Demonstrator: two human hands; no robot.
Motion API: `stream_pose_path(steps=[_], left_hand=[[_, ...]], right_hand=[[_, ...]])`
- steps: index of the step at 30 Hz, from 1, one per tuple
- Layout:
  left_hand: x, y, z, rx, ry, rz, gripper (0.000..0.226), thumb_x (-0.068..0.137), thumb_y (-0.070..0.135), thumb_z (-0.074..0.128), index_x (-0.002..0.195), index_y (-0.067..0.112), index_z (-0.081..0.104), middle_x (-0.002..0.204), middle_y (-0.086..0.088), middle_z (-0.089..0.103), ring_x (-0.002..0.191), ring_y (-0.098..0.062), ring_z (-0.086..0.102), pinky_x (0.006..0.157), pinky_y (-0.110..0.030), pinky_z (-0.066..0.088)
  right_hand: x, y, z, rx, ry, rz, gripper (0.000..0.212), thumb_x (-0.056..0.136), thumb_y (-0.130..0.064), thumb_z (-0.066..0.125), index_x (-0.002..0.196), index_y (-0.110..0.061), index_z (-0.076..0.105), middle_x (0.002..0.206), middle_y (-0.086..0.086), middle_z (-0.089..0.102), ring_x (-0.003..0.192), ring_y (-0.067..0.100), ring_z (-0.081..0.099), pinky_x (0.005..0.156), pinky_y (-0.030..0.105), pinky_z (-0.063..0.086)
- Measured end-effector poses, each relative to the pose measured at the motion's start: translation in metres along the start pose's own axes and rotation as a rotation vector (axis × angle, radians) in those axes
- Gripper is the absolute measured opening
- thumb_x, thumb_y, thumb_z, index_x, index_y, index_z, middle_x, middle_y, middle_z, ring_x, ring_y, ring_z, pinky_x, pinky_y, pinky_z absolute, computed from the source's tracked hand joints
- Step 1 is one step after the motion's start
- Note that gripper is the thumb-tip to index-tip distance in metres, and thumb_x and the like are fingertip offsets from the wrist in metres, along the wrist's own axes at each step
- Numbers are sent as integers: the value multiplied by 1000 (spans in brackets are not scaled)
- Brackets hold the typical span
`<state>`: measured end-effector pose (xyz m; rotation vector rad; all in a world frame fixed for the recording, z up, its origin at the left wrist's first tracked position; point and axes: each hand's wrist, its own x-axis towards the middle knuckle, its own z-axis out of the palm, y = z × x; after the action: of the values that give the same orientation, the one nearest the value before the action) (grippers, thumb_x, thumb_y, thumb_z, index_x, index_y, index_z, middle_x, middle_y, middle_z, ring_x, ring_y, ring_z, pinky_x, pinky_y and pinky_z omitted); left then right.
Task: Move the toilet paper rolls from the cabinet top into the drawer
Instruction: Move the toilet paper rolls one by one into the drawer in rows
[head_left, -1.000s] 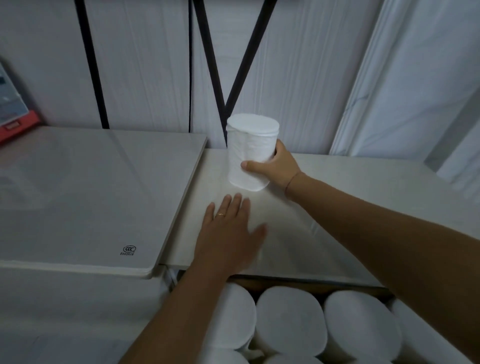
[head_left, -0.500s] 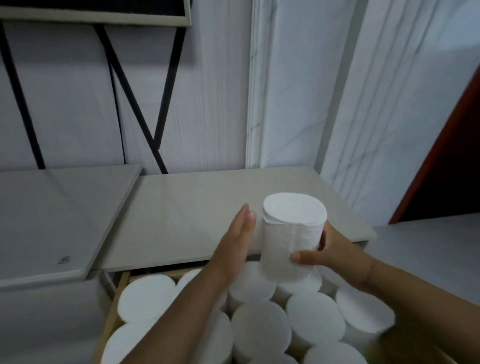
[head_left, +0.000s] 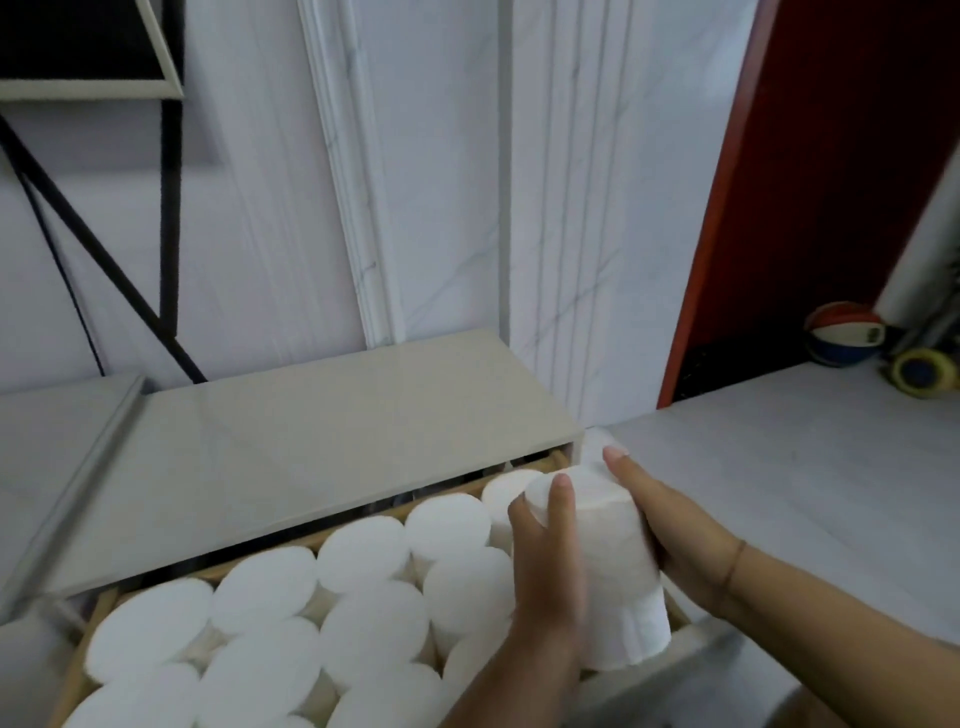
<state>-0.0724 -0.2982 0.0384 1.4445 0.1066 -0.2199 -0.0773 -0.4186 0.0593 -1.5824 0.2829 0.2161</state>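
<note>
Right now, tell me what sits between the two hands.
A toilet paper roll, tilted and pressed between the left hand and right hand, over the drawer's right end; head view.

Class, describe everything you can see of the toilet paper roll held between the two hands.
The held roll is plain white, soft-looking paper, a short cylinder somewhat blurred. It is tilted, its top end leaning away toward the cabinet top, its lower end over the drawer's right front corner. The left hand presses its near-left side; the right hand cups its right side, fingers reaching past its top. It sits above the packed rolls in the drawer. Contact below cannot be told.
</note>
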Motion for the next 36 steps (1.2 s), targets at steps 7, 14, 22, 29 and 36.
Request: stream_pose_path(steps=[7,14,22,29,36], left_hand=[[3,-4,4,34,78,-4,38,95,48,38,125,26,43,117,1,55,104,-17,52,94,-35,41],[6,-15,7,30,172,-14,30,95,39,41,121,25,45,114,-2,57,103,-21,53,92,-37,42],[-13,-32,1,96,27,167,27,96,29,43,122,34,39,110,12,54,96,-4,53,67,-5,42],[-9,-45,-12,327,-183,128,25,95,32,46,120,29,47,119,2,55,103,-12,51,80,-19,42],[-4,-57,-25,711,-325,196,30,93,35,48,122,35,40,127,8,47,107,-10,45,89,-24,41]], right_hand=[[12,7,-3,12,69,39,41,84,-50,51,95,-18,73,90,6,77,84,18,73,84,38,55],[18,9,1,-21,38,-8,31,86,-38,50,98,-16,67,105,10,69,94,20,65,81,32,51],[3,28,-17,32,-119,-97,40,78,-39,54,115,-25,61,106,-2,71,98,14,68,77,25,55],[-5,36,-29,56,-324,123,43,81,-29,66,121,-16,57,115,11,68,105,28,66,81,32,56],[5,47,-28,-133,-308,145,33,82,4,64,111,-11,69,118,9,67,109,28,62,82,34,57]])
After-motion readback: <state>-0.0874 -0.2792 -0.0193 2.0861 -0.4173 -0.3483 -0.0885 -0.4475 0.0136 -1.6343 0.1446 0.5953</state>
